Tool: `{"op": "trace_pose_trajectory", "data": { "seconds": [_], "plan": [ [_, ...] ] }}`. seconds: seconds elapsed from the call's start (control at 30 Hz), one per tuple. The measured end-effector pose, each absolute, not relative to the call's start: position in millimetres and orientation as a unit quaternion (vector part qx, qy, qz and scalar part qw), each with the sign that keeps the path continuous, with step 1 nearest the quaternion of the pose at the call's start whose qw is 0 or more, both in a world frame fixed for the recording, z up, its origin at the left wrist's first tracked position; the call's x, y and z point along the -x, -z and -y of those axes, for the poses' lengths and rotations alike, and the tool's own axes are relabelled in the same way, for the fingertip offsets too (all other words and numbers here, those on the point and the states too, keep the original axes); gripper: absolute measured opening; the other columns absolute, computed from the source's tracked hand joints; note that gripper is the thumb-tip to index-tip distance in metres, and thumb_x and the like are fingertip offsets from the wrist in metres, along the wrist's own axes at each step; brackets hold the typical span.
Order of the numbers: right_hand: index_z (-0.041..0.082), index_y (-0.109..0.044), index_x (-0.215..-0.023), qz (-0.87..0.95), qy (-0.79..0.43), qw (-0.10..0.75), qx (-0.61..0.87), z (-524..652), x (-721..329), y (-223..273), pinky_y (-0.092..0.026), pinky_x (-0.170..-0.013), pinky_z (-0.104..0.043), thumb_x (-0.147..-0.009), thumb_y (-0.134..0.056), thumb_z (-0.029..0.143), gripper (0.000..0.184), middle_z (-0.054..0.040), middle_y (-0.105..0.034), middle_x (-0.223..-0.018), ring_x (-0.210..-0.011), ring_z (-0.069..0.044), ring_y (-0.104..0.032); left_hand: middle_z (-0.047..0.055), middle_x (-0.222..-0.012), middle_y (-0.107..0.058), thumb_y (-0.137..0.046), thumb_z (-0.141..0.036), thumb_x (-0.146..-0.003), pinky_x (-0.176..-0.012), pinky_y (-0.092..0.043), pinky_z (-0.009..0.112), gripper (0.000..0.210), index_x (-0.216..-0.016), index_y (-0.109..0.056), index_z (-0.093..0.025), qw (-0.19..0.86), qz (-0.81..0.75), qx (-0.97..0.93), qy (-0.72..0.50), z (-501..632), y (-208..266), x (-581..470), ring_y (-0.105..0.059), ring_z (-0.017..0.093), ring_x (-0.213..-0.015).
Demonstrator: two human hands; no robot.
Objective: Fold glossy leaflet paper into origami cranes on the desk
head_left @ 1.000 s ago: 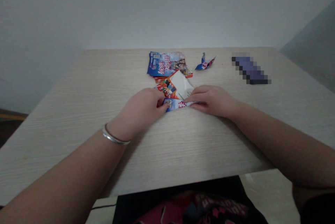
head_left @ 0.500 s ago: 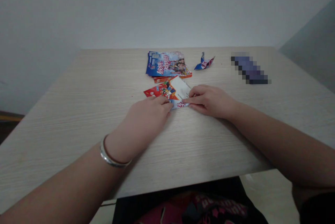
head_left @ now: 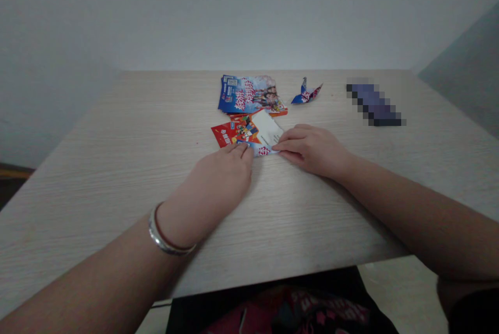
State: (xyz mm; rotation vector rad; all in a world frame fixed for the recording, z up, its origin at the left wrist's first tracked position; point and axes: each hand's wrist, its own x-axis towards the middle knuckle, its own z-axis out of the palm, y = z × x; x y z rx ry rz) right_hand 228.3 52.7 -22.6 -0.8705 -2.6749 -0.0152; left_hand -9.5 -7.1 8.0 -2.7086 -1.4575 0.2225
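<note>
A partly folded printed paper sheet [head_left: 265, 127] lies on the table between my hands, showing a red and orange side, a white face and a strip of blue print along its near edge. Pressed down on its lower left, my left hand [head_left: 224, 175] holds it with the fingers close together; a silver bracelet circles that wrist. At the near right edge, my right hand [head_left: 314, 149] pinches the sheet between thumb and fingers. The fingertips of both hands partly cover the folded edge.
Just beyond the sheet is a stack of blue printed leaflets [head_left: 247, 95]. To its right stands a folded paper figure [head_left: 307, 95], bird-like in shape. A pixelated dark flat object [head_left: 374, 106] lies farther right on the wooden table [head_left: 128, 131]. A wall rises behind.
The sheet has turned slightly and moved a little away from me. My left fingers have shifted slightly left along its near edge, showing more of its red part. The right hand keeps its pinch.
</note>
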Motion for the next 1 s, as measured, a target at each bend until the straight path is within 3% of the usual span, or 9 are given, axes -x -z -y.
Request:
{"op": "trace_pose_trajectory", "data": {
  "seconds": [0.07,0.17,0.47,0.73,1.0],
  "plan": [
    [0.021,-0.081,-0.108,0.938,0.006,0.167,0.303,-52.5,-228.5,22.5,-0.048,-0.08,-0.033,-0.1,-0.056,0.025,0.026,-0.0083,-0.079,-0.104,-0.093,-0.022,-0.067,0.018,-0.132,-0.069,-0.038,-0.014,-0.101,-0.1,-0.056,0.043,0.04,-0.131,-0.063,-0.009,0.003,0.476,0.876,-0.075,8.7,-12.0,7.9,-0.07,0.028,-0.114],
    [0.02,-0.081,-0.106,0.938,0.005,0.162,0.306,-50.8,-227.9,21.0,-0.049,-0.08,-0.033,-0.1,-0.056,0.026,0.026,-0.0085,-0.079,-0.104,-0.093,-0.022,-0.067,0.017,-0.132,-0.069,-0.037,-0.015,-0.102,-0.102,-0.055,0.044,0.041,-0.133,-0.063,-0.01,0.003,0.479,0.875,-0.06,8.7,-14.5,7.7,-0.069,0.029,-0.116],
    [0.021,-0.081,-0.106,0.938,0.02,0.137,0.318,-47.2,-224.4,17.4,-0.048,-0.079,-0.033,-0.101,-0.055,0.025,0.027,-0.0087,-0.079,-0.106,-0.094,-0.022,-0.067,0.022,-0.143,-0.061,-0.037,-0.015,-0.102,-0.111,-0.05,0.046,0.048,-0.144,-0.056,-0.003,0.003,0.489,0.868,-0.087,9.5,-13.9,3.2,-0.063,0.032,-0.127],
    [0.024,-0.082,-0.105,0.933,0.025,0.141,0.329,-48.8,-224.5,19.1,-0.044,-0.074,-0.031,-0.101,-0.057,0.026,0.026,-0.0074,-0.077,-0.1,-0.089,-0.02,-0.065,0.021,-0.135,-0.066,-0.039,-0.015,-0.1,-0.106,-0.053,0.045,0.043,-0.135,-0.062,-0.004,-0.009,0.5,0.862,-0.08,7.8,-16.4,0.1,-0.066,0.031,-0.121],
    [0.02,-0.08,-0.112,0.925,-0.002,0.148,0.349,-51.0,-221.4,19.0,-0.05,-0.086,-0.035,-0.098,-0.058,0.021,0.026,-0.0095,-0.08,-0.109,-0.099,-0.024,-0.069,0.022,-0.136,-0.065,-0.042,-0.021,-0.1,-0.109,-0.049,0.045,0.041,-0.129,-0.064,-0.003,0.021,0.495,0.865,-0.073,2.6,-9.2,4.5,-0.063,0.032,-0.125]
  ]
}}
